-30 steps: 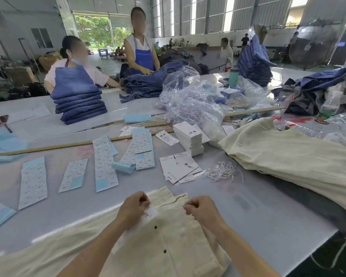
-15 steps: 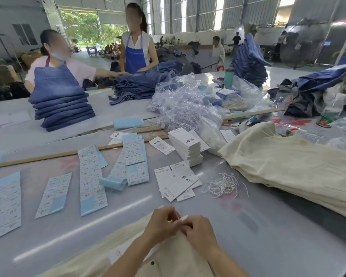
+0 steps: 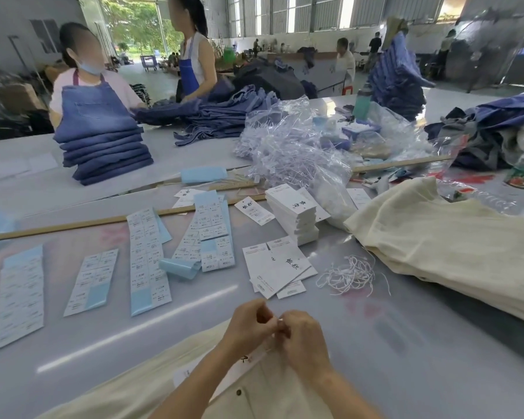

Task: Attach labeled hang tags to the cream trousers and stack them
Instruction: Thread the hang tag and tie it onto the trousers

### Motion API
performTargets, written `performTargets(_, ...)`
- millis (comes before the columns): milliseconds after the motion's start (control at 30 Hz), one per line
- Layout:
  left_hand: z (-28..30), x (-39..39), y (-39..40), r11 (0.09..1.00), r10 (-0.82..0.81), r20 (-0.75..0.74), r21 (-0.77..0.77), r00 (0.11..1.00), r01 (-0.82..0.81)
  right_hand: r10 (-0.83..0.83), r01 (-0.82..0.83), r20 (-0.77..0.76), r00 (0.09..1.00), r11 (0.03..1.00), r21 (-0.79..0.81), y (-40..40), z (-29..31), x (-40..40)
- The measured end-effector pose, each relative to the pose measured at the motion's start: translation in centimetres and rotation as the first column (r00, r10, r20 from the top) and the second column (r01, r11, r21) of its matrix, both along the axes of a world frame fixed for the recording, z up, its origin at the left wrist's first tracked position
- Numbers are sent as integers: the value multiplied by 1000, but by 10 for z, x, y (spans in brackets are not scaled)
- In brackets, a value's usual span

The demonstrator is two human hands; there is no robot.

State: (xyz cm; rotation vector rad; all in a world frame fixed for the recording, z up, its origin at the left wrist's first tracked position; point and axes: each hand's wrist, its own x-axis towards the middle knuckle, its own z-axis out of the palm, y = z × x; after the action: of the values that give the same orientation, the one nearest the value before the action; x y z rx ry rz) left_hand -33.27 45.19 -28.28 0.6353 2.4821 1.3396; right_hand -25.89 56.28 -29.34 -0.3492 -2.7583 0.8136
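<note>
Cream trousers (image 3: 139, 385) lie at the near table edge under my forearms, with a white hang tag (image 3: 194, 373) resting on the waistband. My left hand (image 3: 248, 325) and my right hand (image 3: 303, 343) meet fingertip to fingertip just above the waistband, pinching a thin white tag string (image 3: 279, 321) between them. Loose white strings (image 3: 350, 275) lie further out on the table. Beyond them sit labeled hang tags (image 3: 279, 267) and a tall tag stack (image 3: 294, 214). A pile of cream trousers (image 3: 454, 246) fills the right side.
Blue-backed sticker sheets (image 3: 147, 261) spread across the left of the table. A wooden stick (image 3: 73, 226) runs across it. Clear plastic bags (image 3: 294, 152) heap up behind the tags. Folded jeans (image 3: 103, 152) and two people stand on the far side.
My hands came together from apart over the waistband and now pinch the string at one spot. The view has shifted so the trousers sit lower in frame.
</note>
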Motion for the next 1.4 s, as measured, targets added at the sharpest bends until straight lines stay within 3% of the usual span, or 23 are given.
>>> performTargets(233, -2, -5, -4, 994, 85, 163, 60, 983, -96, -11, 11, -44, 999, 1000, -6, -2, 1, -1)
performTargets(433, -5, -9, -3, 999, 10, 250, 45, 968, -22, -68, 71, -155, 986, 997, 17, 2, 7, -2)
performTargets(567, -5, -9, -6, 991, 2, 311, 127, 950, -43, -5, 39, -220, 975, 988, 151, 1, 13, -2)
performTargets(733, -3, -9, -8, 947, 167, 309, 214, 936, -239, 152, -134, -180, 972, 985, 109, 12, 11, 0)
performTargets(867, 3, -11, -10, 916, 202, 329, 270, 922, -297, 42, -59, -91, 995, 980, -192, 19, 13, -6)
performTargets(1000, 11, -8, -10, 911, 174, 323, 306, 930, -276, 62, -64, -20, 998, 855, -514, 5, 28, -20)
performTargets(1133, 15, -6, -19, 909, 148, 338, 324, 929, -263, 4, -5, -3, 1000, 793, -609, 0, 27, -27)
performTargets(1300, 21, -6, -26, 910, 137, 344, 328, 929, -255, -13, 37, 36, 999, 553, -832, 9, 26, -30)
performTargets(1400, 24, -5, -24, 915, 126, 335, 325, 934, -240, 9, 24, 33, 999, 505, -863, 11, 30, -32)
